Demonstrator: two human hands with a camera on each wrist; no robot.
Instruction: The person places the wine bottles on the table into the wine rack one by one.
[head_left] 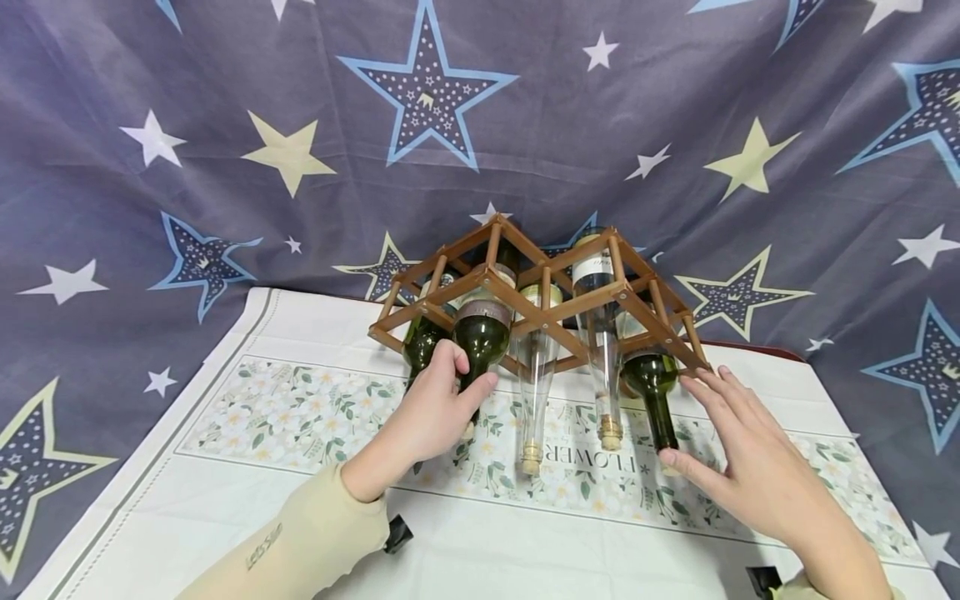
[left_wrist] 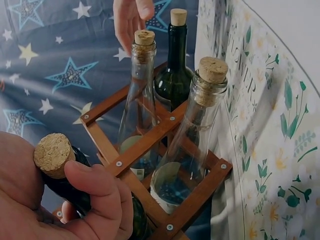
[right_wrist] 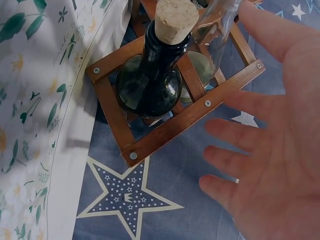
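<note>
A wooden wine rack (head_left: 517, 297) holds several corked bottles, necks pointing toward me. My left hand (head_left: 431, 408) grips the neck of a green glass bottle (head_left: 482, 333) lying in the rack's left upper slot; its cork (left_wrist: 54, 155) pokes out past the thumb in the left wrist view. Another green bottle (head_left: 422, 340) lies just left of it, partly hidden. At the rack's right end, my right hand (head_left: 765, 471) is spread with fingers extended, beside a green bottle (head_left: 651, 375). Whether its fingertips touch the rack, I cannot tell.
Two clear corked bottles, a lower one (head_left: 536, 367) and a higher one (head_left: 600, 333), occupy the rack's middle. Beneath is a white tablecloth (head_left: 525, 550) with a floral printed band (head_left: 300, 408). A star-patterned curtain (head_left: 540, 108) hangs close behind the rack.
</note>
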